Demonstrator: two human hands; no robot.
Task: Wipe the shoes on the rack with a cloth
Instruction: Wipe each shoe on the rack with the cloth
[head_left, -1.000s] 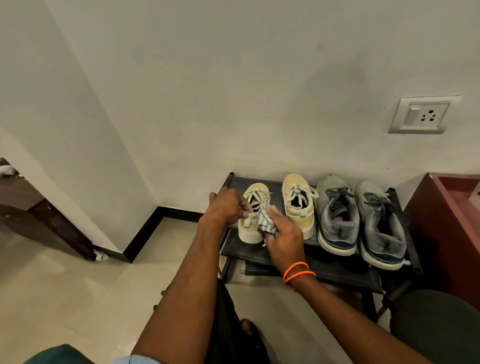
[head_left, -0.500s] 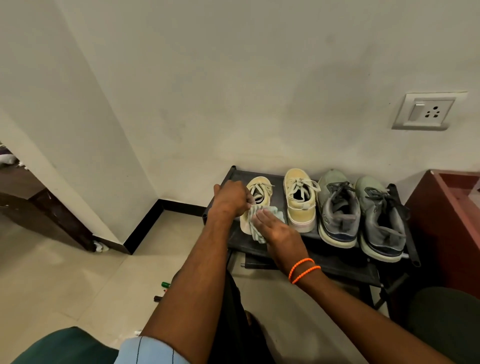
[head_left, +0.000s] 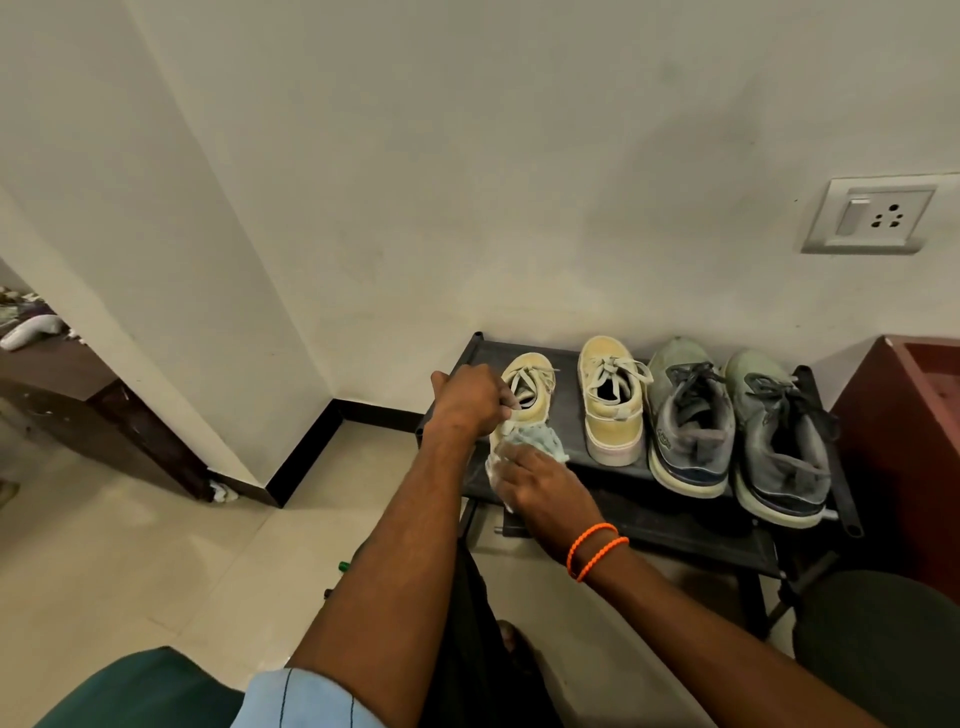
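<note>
A black shoe rack (head_left: 691, 525) against the wall carries a pair of pale yellow sneakers and a pair of grey-green sneakers. My left hand (head_left: 470, 400) grips the collar of the left yellow sneaker (head_left: 530, 387), which is tilted at the rack's left end. My right hand (head_left: 540, 486), with orange bands at the wrist, presses a light blue-white cloth (head_left: 543, 441) against that sneaker's heel. The other yellow sneaker (head_left: 613, 400) stands upright beside it. The two grey-green sneakers (head_left: 691, 421) (head_left: 779, 441) sit to the right.
A dark red cabinet (head_left: 904, 441) stands right of the rack. A wall socket (head_left: 867, 215) is above it. A dark wooden table (head_left: 88, 410) is at the left behind the wall corner. Beige floor tiles (head_left: 156, 561) lie left of the rack.
My right hand with the cloth has slid down from the sneaker's inner side to its heel. My left hand keeps its hold on the sneaker, which is tilted more.
</note>
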